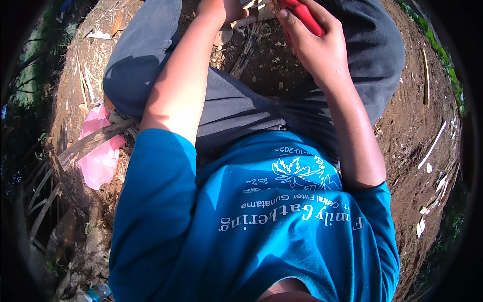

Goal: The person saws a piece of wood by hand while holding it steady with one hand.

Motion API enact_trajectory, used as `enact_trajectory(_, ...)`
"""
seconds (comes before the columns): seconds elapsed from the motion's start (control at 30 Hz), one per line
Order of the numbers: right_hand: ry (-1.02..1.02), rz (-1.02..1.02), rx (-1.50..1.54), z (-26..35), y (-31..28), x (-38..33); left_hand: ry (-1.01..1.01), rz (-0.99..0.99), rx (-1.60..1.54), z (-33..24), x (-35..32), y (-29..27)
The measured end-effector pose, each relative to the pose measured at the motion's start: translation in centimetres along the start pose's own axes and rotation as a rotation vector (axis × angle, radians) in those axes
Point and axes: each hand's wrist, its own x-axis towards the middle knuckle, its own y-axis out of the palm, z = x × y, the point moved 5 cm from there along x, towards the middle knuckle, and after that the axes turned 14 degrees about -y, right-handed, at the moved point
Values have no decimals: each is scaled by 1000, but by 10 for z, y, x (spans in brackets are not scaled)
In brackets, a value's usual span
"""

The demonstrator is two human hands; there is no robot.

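Observation:
At the top edge, my right hand (314, 38) is wrapped round a red handle (306, 16). The far end of that tool is out of the picture, so its exact kind cannot be told. My left hand (223, 11) is closed at the upper edge, left of the red handle, with its fingers partly cut off by the frame. A pale piece of wood (255, 5) sticks out beside it towards my right hand, and the grip on it is only partly seen. Both hands are above the ground between my bent legs.
Dark trousers (241, 103) frame the ground where wood shavings and chips (251, 45) lie. A pink plastic bag (95, 163) lies at the left under a rough stick (93, 143). Brown soil (410, 136) with pale wood slivers (431, 145) spreads at the right.

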Motion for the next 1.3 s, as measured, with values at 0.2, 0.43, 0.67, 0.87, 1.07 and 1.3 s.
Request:
enact_trajectory(0.2, 79, -74, 56, 7, -17, -55, -4, -88, 43, -6, -2, -3)
enact_trajectory(0.43, 334, -18, 87, 68, -66, -98, -31, -107, 8, 2, -10, -10)
enact_trajectory(0.67, 283, -150, 81, 19, -46, -43, 67, -135, -5, 12, 7, 10)
enact_trajectory(0.87, 23, -78, -50, -1, 2, -10, 75, -130, 91, 16, 21, 21)
enact_trajectory(1.07, 20, -68, 60, 29, -18, -55, -24, -91, 143, 5, 8, 6)
enact_trajectory(1.3, 198, -40, 71, 74, -63, -113, 21, -138, -36, 11, 1, 3)
